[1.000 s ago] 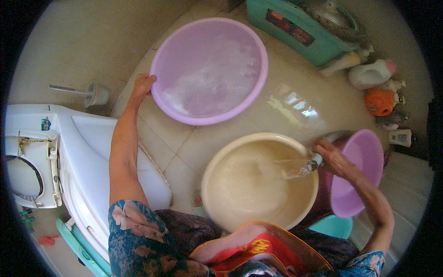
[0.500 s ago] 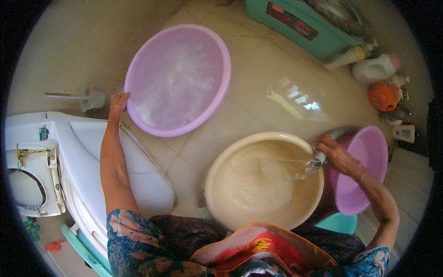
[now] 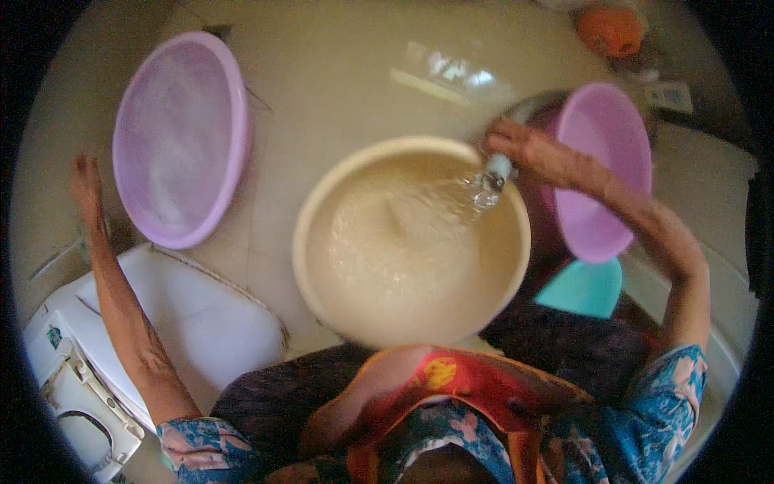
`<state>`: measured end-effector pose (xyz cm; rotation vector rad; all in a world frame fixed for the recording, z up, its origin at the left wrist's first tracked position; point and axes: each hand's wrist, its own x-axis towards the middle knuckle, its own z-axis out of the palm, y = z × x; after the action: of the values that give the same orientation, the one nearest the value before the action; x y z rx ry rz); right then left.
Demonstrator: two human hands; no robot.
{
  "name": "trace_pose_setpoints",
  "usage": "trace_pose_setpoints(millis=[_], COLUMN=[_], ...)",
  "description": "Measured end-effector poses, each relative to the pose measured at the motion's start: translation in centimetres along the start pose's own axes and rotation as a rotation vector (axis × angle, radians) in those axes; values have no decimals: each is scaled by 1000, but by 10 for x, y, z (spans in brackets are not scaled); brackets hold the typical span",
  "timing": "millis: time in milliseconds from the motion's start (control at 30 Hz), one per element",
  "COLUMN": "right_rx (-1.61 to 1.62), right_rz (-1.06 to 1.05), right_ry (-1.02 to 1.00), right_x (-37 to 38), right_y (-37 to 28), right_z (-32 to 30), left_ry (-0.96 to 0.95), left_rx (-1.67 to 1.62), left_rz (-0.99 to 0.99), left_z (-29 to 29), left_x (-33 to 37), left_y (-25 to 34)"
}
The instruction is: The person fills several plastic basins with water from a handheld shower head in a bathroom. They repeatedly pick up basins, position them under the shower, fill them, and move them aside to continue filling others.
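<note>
Lilac plastic made up the large basin [image 3: 239,113] at the far left of the floor [image 3: 339,81], and the left hand [image 3: 87,184], which had gripped its rim half a second earlier, was now off it, raised just beside its left edge. That hand was blurred, so I could not tell whether its fingers were spread or pressed together. The lilac basin sat farther left in view than before, though the whole scene had shifted too: the cream basin [image 3: 403,145] appeared higher, and the green box at the upper right had gone out of sight. The right hand [image 3: 528,152] was unchanged in its work, its fingers wrapped around a grey spout [image 3: 499,168] at the cream basin's upper right rim. From it a clear stream [image 3: 481,195] ran into the cream basin, which stood close in front of the person and held rippling water [image 3: 379,262]. Whitish, cloudy liquid [image 3: 176,145] with what looked like suds lay in the lilac basin. A smaller pink basin [image 3: 601,210] stood steeply tilted to the right, near the right forearm, and below it showed part of a turquoise container [image 3: 587,286], its contents not discernible.
</note>
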<state>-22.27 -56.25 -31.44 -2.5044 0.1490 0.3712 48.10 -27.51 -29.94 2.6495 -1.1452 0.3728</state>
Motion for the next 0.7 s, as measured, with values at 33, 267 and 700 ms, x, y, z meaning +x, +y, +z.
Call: trace_pose_setpoints(millis=[33, 267, 700], right_rx=[100, 102, 112], right_rz=[-2, 49, 49], right_ry=[23, 66, 327], right_x=[-3, -6, 0], right_y=[-2, -9, 20], right_z=[-1, -16, -41], left_ry=[-165, -1154, -1255], left_rx=[-183, -416, -769], left_rz=[19, 523, -218], left_z=[-11, -12, -7], left_x=[-7, -188, -227], left_y=[66, 315, 281])
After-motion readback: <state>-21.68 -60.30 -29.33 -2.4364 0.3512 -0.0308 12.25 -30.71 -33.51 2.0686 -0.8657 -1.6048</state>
